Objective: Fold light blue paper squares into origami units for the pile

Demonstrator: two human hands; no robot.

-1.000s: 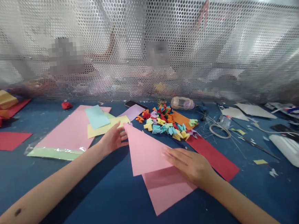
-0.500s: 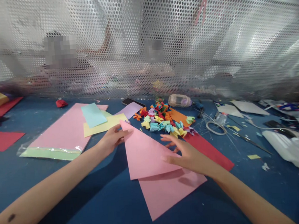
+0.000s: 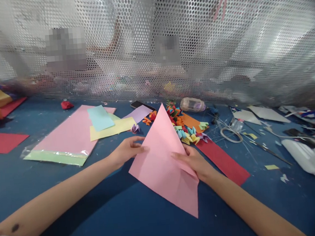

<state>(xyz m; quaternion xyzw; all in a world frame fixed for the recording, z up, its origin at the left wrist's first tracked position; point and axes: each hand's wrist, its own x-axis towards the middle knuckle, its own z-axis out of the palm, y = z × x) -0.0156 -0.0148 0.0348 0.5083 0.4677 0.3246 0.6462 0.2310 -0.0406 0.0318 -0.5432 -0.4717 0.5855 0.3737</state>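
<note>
A pink sheet of paper (image 3: pixel 161 165), folded over to a point at its top, is held up above the blue table between my hands. My left hand (image 3: pixel 127 149) pinches its left edge, thumb in front and fingers behind. On the right edge, my right hand (image 3: pixel 195 162) grips the sheet with its thumb across the front, where a folded layer shows. The sheet hides part of a pile of small folded paper pieces (image 3: pixel 187 134) in several colours just beyond it.
A pink paper pack (image 3: pixel 63 136) lies left, with blue (image 3: pixel 100 117) and yellow strips (image 3: pixel 112 129) on it. A red strip (image 3: pixel 223 158), a clear bottle (image 3: pixel 192 104), a tape ring (image 3: pixel 231 135) and a white glue gun (image 3: pixel 305 157) lie right. A perforated metal screen (image 3: pixel 135 43) stands behind.
The pink paper has been turned and lifted, so its point now faces up and away. My right hand has closed on its right edge; my left hand has shifted lower along the left edge.
</note>
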